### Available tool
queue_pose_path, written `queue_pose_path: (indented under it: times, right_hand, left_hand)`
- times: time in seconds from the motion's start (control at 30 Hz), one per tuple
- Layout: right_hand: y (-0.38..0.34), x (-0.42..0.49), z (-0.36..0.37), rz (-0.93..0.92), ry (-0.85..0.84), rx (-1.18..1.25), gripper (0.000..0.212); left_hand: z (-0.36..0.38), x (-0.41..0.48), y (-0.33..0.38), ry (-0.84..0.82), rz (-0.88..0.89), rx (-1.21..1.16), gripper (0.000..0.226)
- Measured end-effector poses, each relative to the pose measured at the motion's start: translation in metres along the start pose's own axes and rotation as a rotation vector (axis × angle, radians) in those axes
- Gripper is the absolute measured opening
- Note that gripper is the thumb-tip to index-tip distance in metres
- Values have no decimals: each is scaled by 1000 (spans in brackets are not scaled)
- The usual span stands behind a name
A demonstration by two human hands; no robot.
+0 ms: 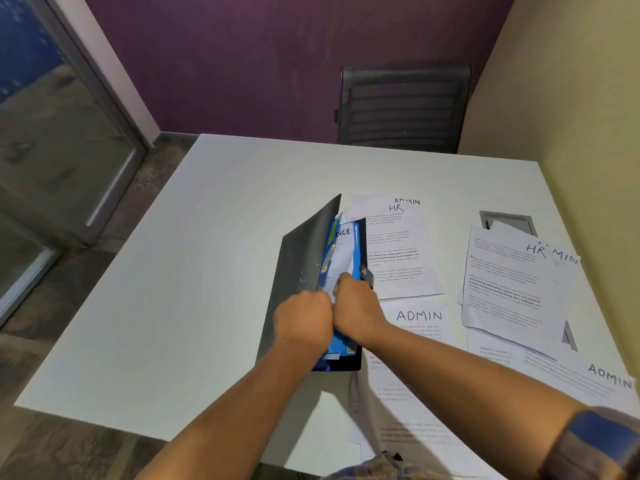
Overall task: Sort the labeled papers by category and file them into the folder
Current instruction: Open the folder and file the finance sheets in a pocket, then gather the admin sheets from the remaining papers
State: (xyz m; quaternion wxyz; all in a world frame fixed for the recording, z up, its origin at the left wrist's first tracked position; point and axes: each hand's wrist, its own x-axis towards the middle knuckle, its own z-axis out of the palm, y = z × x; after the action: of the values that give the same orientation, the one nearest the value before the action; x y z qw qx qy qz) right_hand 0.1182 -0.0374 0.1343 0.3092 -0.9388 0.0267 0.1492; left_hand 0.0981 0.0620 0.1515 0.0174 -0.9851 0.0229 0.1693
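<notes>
left hand (304, 318), right hand (356, 306) on folder (298, 258)

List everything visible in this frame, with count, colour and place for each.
folder: one, grey cover, blue dividers inside, partly open at table centre
NCE sheet: one, white, inside the folder
HR sheets: two showing, white, right of the folder
ADMIN sheets: at least four labels showing, white, overlapping the HR sheets and nearer the person
table: one, white, under everything
hatch: one, grey, far right of the table, partly under papers
chair: one, black mesh, beyond the far edge
glass door: one, metal-framed, left
left hand: grips the folder's cover edge
right hand: pinches the NCE sheet's lower end
</notes>
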Motion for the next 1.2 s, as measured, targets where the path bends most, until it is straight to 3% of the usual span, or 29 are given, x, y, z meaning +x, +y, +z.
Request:
queue_pose_path:
  times: [0.17, 0.4, 0.5, 0.6, 0.73, 0.87, 1.0, 1.2]
  right_hand:
    - [45, -32, -20, 42, 142, 29, 12]
    - [142, -92, -49, 225, 140, 73, 20]
    - [170, -118, -53, 309, 129, 63, 24]
    - [185, -140, -54, 396, 139, 81, 23]
    - [195, -159, -51, 459, 126, 96, 22]
    - [202, -165, -47, 484, 129, 89, 21]
    - [207, -164, -45, 478, 126, 89, 24]
    - [224, -158, -49, 444, 114, 138, 13]
  left_hand:
    - [11, 8, 8, -14, 25, -10, 38]
    - [47, 17, 14, -124, 141, -49, 52]
    - [64, 18, 10, -178, 156, -53, 67]
    - [81, 18, 2, -153, 135, -91, 72]
    - [114, 19, -12, 9, 43, -224, 80]
    - [152, 21, -34, -94, 88, -145, 81]
    - [166, 24, -44, -118, 126, -141, 98]
    - [167, 24, -34, -79, 82, -110, 78]
